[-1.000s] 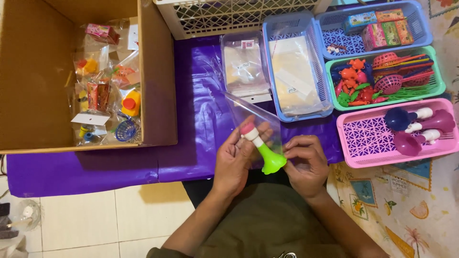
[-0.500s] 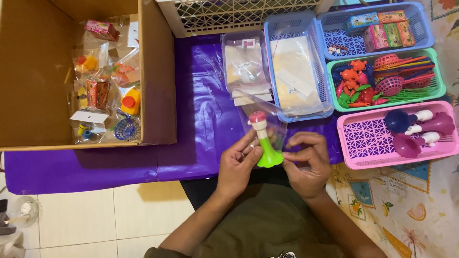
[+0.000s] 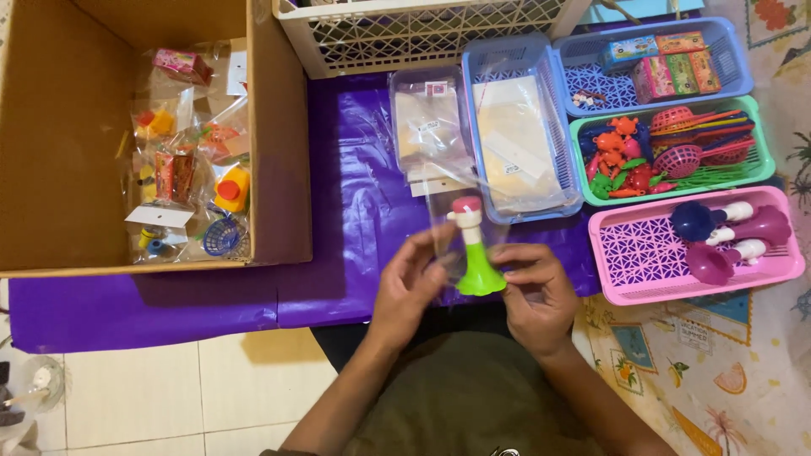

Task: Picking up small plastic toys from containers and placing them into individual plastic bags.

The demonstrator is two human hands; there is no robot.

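Observation:
A toy horn (image 3: 475, 253) with a green bell, white stem and red top stands upright inside a clear plastic bag (image 3: 448, 221). My left hand (image 3: 410, 283) grips the bag's left side by the horn. My right hand (image 3: 536, 291) pinches the bag's right side beside the green bell. Both hands are over the near edge of the purple table cover (image 3: 355, 203).
A cardboard box (image 3: 279, 152) at left holds several bagged toys. A stack of clear bags (image 3: 427, 127) lies ahead. Blue baskets (image 3: 557, 135), a green basket (image 3: 752, 173) of small toys and a pink basket (image 3: 629, 253) with purple horns stand right. A white crate (image 3: 422, 34) sits behind.
The horn has turned upright from a tilt and slid deeper into the clear bag. Both hands have shifted slightly to hold the bag around it.

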